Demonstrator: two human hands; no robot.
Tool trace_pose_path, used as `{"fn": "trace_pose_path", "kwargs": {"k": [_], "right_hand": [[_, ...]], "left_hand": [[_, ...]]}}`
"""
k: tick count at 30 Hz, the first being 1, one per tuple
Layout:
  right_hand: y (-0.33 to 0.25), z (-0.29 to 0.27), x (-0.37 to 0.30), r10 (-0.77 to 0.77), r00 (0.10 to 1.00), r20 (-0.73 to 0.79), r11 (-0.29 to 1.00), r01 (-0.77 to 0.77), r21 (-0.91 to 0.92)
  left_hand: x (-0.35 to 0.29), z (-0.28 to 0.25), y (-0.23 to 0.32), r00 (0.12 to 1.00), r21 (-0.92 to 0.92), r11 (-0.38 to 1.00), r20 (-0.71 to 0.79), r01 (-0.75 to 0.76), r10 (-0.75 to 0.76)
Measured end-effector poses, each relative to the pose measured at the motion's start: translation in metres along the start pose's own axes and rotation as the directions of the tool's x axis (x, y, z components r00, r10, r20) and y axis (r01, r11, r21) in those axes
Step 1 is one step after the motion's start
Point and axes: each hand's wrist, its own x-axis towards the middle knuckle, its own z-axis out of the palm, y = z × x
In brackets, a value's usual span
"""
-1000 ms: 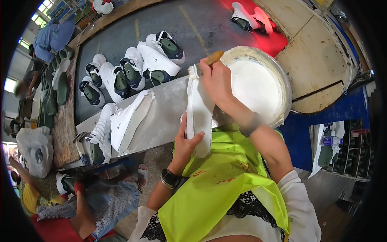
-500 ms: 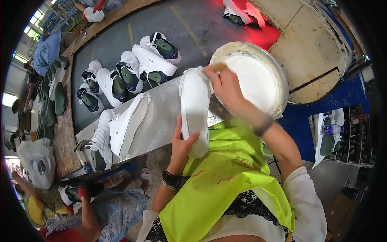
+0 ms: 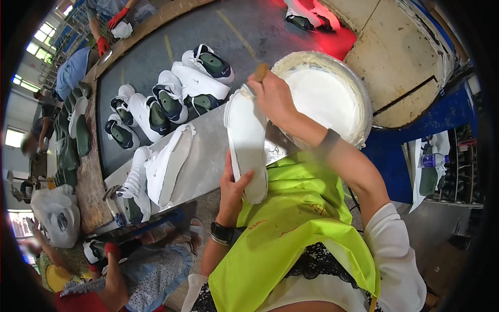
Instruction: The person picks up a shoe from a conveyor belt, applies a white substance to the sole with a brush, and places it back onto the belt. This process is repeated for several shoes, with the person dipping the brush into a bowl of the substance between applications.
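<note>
Sole side up, a white shoe upper [image 3: 248, 140] is gripped near its heel end by my left hand [image 3: 233, 190], with the thumb lying on the sole. My right hand [image 3: 274, 100] is closed round a brush with a stubby tan handle [image 3: 261, 72]. Its pale bristle end meets the toe end of the shoe; my fingers partly cover it. Close by on the right stands a round basin [image 3: 366, 106] of white liquid, thickly crusted at its rim. Two more white shoes, one on its side [image 3: 169, 165] and one laced [image 3: 136, 182], rest left of my left hand.
Several white shoes on green lasts [image 3: 169, 99] sit on the dark conveyor belt [image 3: 150, 57]. Two shoes [image 3: 306, 14] lie under red light at the far end. Co-workers in red gloves [image 3: 118, 18] are at the far left and lower left. A wooden ledge [image 3: 93, 200] edges the belt.
My right hand has shifted slightly left over the toe end, and the brush handle now points more upward. The left hand keeps its hold on the shoe.
</note>
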Motion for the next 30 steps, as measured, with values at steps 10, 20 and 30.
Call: {"fn": "trace_pose_path", "kwargs": {"k": [10, 20, 30], "right_hand": [[-0.015, -0.071, -0.054, 0.219, 0.97, -0.107, 0.959, -0.194, 0.205], [0.052, -0.153, -0.02, 0.528, 0.809, -0.257, 0.816, -0.398, 0.42], [0.111, -0.165, -0.021, 0.544, 0.82, -0.177, 0.812, -0.461, 0.359]], "left_hand": [[0.07, 0.002, 0.075, 0.997, 0.051, 0.996, 0.031, 0.068, -0.07], [0.495, 0.141, 0.065, 0.997, 0.258, 0.963, 0.055, -0.071, 0.058], [0.612, 0.143, 0.0, 0.999, 0.879, 0.476, 0.017, -0.038, 0.047]]}}
